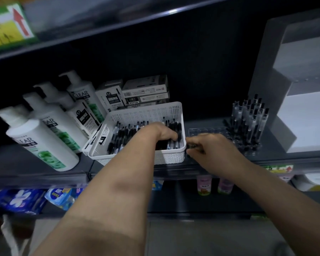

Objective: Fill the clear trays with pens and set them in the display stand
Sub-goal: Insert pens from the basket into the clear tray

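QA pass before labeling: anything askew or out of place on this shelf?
Minor: one pen box leans slantwise against the left wall of the white basket, unlike the boxes stacked flat behind it. Nothing looks spilled or damaged.

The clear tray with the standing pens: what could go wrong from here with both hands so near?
1. The right hand, which seems to pinch a dark pen, is close to the upright pens in the clear tray; a knock could tip them.
2. The white basket sits near the shelf's front edge; the left hand digging among its pens might push it off.
3. The light is dim, so a pen may miss its hole.
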